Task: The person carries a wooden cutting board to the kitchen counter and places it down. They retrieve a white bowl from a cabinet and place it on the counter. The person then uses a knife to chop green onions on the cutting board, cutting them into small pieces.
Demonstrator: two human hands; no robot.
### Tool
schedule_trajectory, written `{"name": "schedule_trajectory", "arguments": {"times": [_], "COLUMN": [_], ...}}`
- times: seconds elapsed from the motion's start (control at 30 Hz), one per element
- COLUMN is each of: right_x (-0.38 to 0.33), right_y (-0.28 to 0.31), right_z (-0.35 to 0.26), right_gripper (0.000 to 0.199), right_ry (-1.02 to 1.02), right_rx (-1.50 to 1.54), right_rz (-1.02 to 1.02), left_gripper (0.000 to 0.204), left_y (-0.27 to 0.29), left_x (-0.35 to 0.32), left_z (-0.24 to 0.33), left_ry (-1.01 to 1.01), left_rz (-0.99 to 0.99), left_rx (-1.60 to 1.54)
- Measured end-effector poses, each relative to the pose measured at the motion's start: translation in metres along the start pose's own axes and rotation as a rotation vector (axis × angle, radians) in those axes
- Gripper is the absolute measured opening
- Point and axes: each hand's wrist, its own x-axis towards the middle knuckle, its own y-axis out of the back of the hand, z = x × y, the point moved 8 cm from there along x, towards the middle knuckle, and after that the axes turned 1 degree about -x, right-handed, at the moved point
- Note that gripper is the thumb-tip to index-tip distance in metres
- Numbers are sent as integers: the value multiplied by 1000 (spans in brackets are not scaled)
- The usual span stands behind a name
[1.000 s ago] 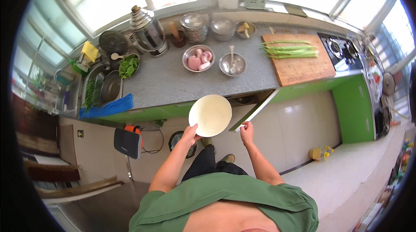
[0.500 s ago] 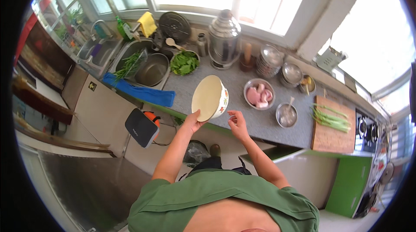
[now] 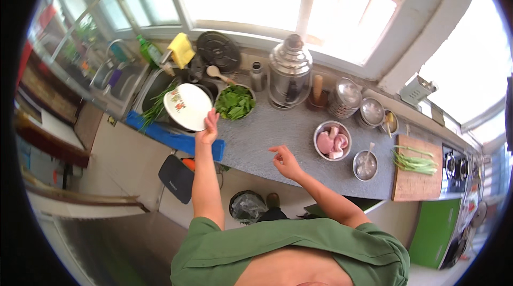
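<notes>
My left hand (image 3: pixel 207 130) grips the rim of a white enamel bowl (image 3: pixel 188 105) with red flowers on its side. The bowl is tipped over the sink (image 3: pixel 143 97), its outer bottom facing up, so its inside is hidden. My right hand (image 3: pixel 286 161) hovers at the counter's front edge, holding nothing, its index finger stretched out and the others loosely bent. Just right of the bowl, a metal basin of leafy greens (image 3: pixel 235 101) stands on the counter. Long green stalks (image 3: pixel 155 110) lie in the sink, partly behind the bowl.
Along the grey counter (image 3: pixel 256 136) are a bowl of raw meat (image 3: pixel 332 140), a metal bowl with a spoon (image 3: pixel 365 165) and a cutting board (image 3: pixel 403 184) with pale green stalks. A large metal canister (image 3: pixel 290 72) stands at the back. A blue cloth (image 3: pixel 160 135) hangs over the front edge.
My left hand has carried the bowl left from above the counter to the sink and turned it over. My right hand's fingers have loosened while it stays near the counter edge.
</notes>
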Motion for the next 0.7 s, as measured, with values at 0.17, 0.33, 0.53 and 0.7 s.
{"name": "schedule_trajectory", "arguments": {"times": [0.17, 0.33, 0.53, 0.7], "right_x": [-14, -45, -96, -158], "right_y": [34, 75, 126, 181], "right_z": [21, 43, 65, 82], "right_gripper": [37, 38, 41, 40], "right_ry": [-23, -61, -91, -193], "right_rx": [-77, -31, 46, 187], "right_rz": [69, 204, 394, 649], "left_gripper": [52, 45, 46, 48], "left_y": [16, 56, 116, 154], "left_x": [20, 37, 46, 55], "left_z": [-27, -107, -195, -264], "left_ry": [98, 208, 124, 263], "left_rz": [-3, 59, 168, 255], "left_rx": [283, 861, 1604, 1897]}}
